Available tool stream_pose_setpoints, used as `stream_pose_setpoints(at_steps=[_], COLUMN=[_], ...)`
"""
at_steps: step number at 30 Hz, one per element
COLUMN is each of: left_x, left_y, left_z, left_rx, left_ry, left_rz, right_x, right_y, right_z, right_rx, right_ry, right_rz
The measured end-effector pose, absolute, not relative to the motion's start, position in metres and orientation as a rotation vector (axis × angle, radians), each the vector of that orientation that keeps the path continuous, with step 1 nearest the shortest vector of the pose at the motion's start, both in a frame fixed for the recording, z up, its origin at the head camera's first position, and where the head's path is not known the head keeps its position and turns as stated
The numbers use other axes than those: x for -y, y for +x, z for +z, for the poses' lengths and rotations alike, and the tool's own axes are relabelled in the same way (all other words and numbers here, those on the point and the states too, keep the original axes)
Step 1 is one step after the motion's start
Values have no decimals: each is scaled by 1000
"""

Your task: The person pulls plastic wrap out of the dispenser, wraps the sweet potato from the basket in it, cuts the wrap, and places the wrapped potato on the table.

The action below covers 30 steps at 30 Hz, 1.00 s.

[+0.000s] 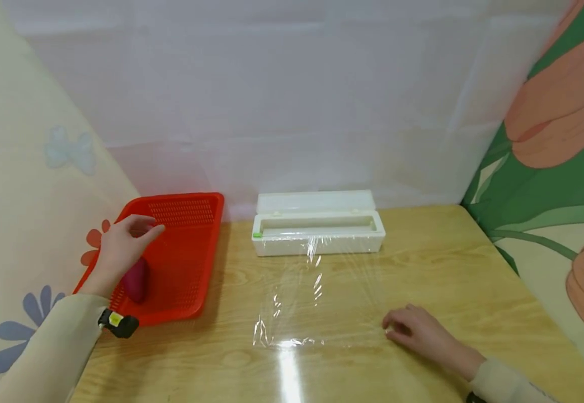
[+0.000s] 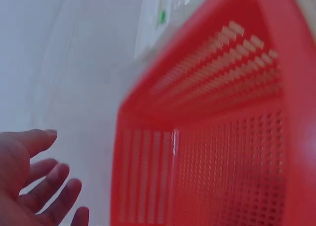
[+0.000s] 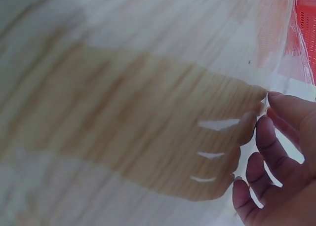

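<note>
My left hand (image 1: 123, 246) is above the red plastic basket (image 1: 183, 274), fingers loosely bent and holding nothing. Below that hand, partly hidden by it, a purple, elongated vegetable (image 1: 136, 281) lies in the basket. In the left wrist view the left hand (image 2: 42, 181) is beside the basket wall (image 2: 143, 171). My right hand (image 1: 420, 336) pinches the near right corner of a clear sheet of cling film (image 1: 317, 313). This sheet stretches over the table from a white cling film box (image 1: 322, 244) with its lid raised. Thumb and forefinger of the right hand (image 3: 281, 137) meet at the film's edge.
The wood-grain table (image 1: 443, 246) carries the basket at left and the box at the back centre. A green slider (image 1: 257, 235) sits at the box's left end. Behind hangs a white cloth (image 1: 292, 101); patterned cloths flank both sides.
</note>
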<state>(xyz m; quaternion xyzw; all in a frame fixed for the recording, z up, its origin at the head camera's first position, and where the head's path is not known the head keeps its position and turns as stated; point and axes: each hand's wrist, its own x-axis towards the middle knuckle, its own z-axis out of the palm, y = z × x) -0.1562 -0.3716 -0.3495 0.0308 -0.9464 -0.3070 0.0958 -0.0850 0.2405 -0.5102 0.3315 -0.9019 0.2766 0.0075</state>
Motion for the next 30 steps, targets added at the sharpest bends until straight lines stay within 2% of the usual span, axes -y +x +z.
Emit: stream_pose_setpoints(at_steps=[8,16,30], left_x=[398,416,419], left_y=[-180,-183,-177], left_z=[-361,-377,-388], left_rx=[2838,2834,2849], left_ry=[600,854,896], left_rz=[-1138,-1298,-1493], right_x=[-244,-243,-241], right_y=[-85,-85,-83], right_z=[-513,-518,-516], right_rx=[2808,2728,2728], right_ry=[1038,1081,1072], right_rz=[861,863,858])
